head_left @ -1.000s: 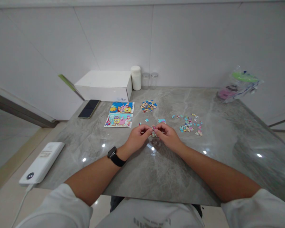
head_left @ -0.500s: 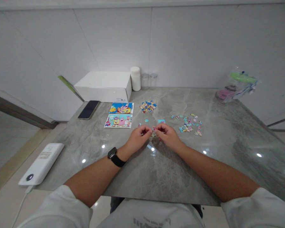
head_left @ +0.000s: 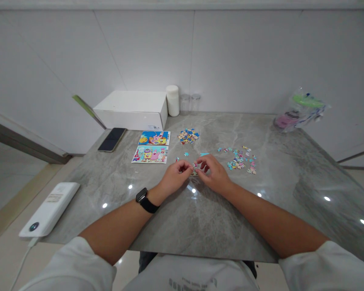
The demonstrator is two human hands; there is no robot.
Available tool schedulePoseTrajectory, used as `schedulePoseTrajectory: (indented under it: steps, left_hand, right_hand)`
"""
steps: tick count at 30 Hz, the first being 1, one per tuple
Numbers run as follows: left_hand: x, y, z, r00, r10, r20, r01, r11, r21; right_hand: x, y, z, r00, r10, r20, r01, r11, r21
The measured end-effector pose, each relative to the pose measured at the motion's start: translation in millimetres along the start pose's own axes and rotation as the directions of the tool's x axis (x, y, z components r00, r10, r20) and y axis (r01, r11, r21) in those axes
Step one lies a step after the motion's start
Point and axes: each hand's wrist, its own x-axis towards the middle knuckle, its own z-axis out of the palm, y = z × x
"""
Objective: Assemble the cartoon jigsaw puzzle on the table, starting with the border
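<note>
My left hand (head_left: pixel 176 176) is closed in a pinch on a small group of joined jigsaw puzzle pieces (head_left: pixel 195 173) low over the grey table. From the other side, my right hand (head_left: pixel 214 174) has thumb and fingertips curled around the same pieces, with a small gap showing between thumb and forefinger. The fingers cover most of the pieces. Just beyond my hands lie a single light-blue puzzle piece (head_left: pixel 186 154) and a blue joined bit (head_left: pixel 204 154), partly behind my right hand. Two picture cards (head_left: pixel 150 154) with cartoon figures lie to the left.
Loose puzzle pieces (head_left: pixel 237 159) are spread at the right; another pile (head_left: pixel 188 136) lies farther back. Along the wall stand a white box (head_left: pixel 130 109), a white bottle (head_left: pixel 172 101) and two glass jars (head_left: pixel 190 104). A phone (head_left: pixel 112 140), a corded power bank (head_left: pixel 50 210) and a plastic bag (head_left: pixel 300 111) lie around.
My right hand's fingers have loosened and spread a little at the puzzle pieces. My left hand keeps its pinch. The view has shifted slightly.
</note>
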Motion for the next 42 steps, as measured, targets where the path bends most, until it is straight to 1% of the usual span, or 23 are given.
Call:
schedulePoseTrajectory:
  steps: [3, 5, 7, 8, 10, 12, 14, 16, 19, 22, 24, 28, 35, 42]
  left_hand:
    - [0, 1, 0.2, 1.0, 0.015, 0.016, -0.015, 1.0, 0.001]
    - [-1, 3, -0.5, 0.999, 0.041, 0.027, -0.042, 0.999, 0.028]
    - [-3, 5, -1.7, 0.995, 0.097, 0.04, -0.1, 0.989, 0.104]
    - [-4, 7, -2.3, 0.989, 0.137, 0.052, -0.144, 0.976, 0.162]
    - [-7, 10, -3.4, 0.968, 0.228, 0.1, -0.248, 0.925, 0.287]
    - [-10, 12, -4.1, 0.938, 0.302, 0.168, -0.344, 0.859, 0.379]
    - [-11, 12, -4.5, 0.913, 0.345, 0.218, -0.407, 0.811, 0.421]
    - [-11, 11, -4.5, 0.899, 0.367, 0.24, -0.437, 0.785, 0.44]
    - [-9, 8, -4.4, 0.894, 0.374, 0.247, -0.447, 0.771, 0.453]
    - [-7, 5, -4.3, 0.89, 0.375, 0.259, -0.455, 0.763, 0.459]
    - [-6, 4, -4.3, 0.887, 0.376, 0.269, -0.461, 0.76, 0.459]
    - [-5, 2, -4.7, 0.891, 0.366, 0.27, -0.453, 0.764, 0.46]
    - [-4, 5, -5.0, 0.907, 0.323, 0.269, -0.416, 0.783, 0.462]
    - [-3, 2, -4.9, 0.909, 0.309, 0.281, -0.411, 0.782, 0.469]
  right_hand:
    - [2, -2, -2, 0.999, -0.037, 0.001, 0.037, 0.998, -0.057]
    - [6, -3, -10, 0.998, -0.064, -0.015, 0.063, 0.994, -0.086]
    - [14, -2, -26, 0.994, -0.089, -0.057, 0.081, 0.989, -0.127]
    - [19, -1, -37, 0.992, -0.086, -0.095, 0.071, 0.986, -0.15]
    - [27, -1, -62, 0.971, -0.057, -0.233, 0.014, 0.983, -0.182]
    - [31, 0, -86, 0.946, -0.028, -0.323, -0.04, 0.979, -0.201]
    - [29, 1, -102, 0.944, -0.001, -0.33, -0.075, 0.973, -0.216]
    - [21, 3, -108, 0.966, 0.038, -0.258, -0.098, 0.969, -0.225]
    - [3, 10, -100, 0.992, 0.107, -0.065, -0.12, 0.965, -0.234]
    - [-14, 19, -84, 0.979, 0.169, 0.116, -0.137, 0.96, -0.243]
    - [-21, 25, -75, 0.964, 0.2, 0.176, -0.151, 0.955, -0.255]
    - [-28, 32, -64, 0.946, 0.233, 0.224, -0.172, 0.949, -0.263]
    - [-31, 41, -61, 0.932, 0.266, 0.248, -0.187, 0.936, -0.299]
    - [-27, 40, -54, 0.932, 0.305, 0.198, -0.231, 0.917, -0.324]
